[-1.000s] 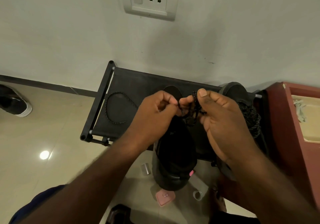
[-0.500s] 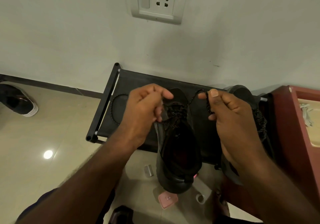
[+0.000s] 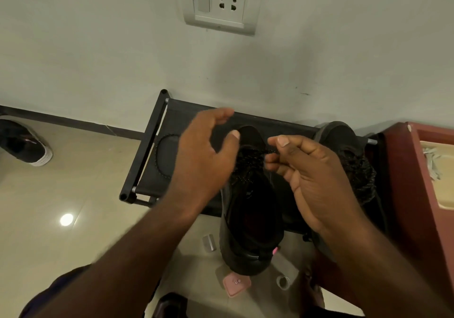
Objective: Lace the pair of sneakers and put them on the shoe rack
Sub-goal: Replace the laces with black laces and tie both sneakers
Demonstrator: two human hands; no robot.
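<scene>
A black sneaker (image 3: 250, 219) lies across the front edge of the black shoe rack (image 3: 157, 130), heel toward me, with black lace (image 3: 248, 162) threaded over its tongue. My right hand (image 3: 314, 177) pinches a lace end between thumb and forefinger just right of the tongue. My left hand (image 3: 204, 160) hovers over the sneaker's left side with fingers spread and loosely bent, holding nothing. A second black sneaker (image 3: 348, 153), laced, sits on the rack to the right, partly behind my right hand. A loose black lace (image 3: 159, 158) lies in a loop on the rack's left part.
A white wall with a socket plate (image 3: 221, 0) rises behind the rack. A red cabinet (image 3: 417, 194) stands at the right. Another shoe (image 3: 24, 143) lies on the tiled floor at far left. A pink box (image 3: 235, 284) and small items lie on the floor below the sneaker.
My left hand has let go of the lace and opened, lifting slightly. My right hand has moved inward toward the tongue, still pinching its lace end.
</scene>
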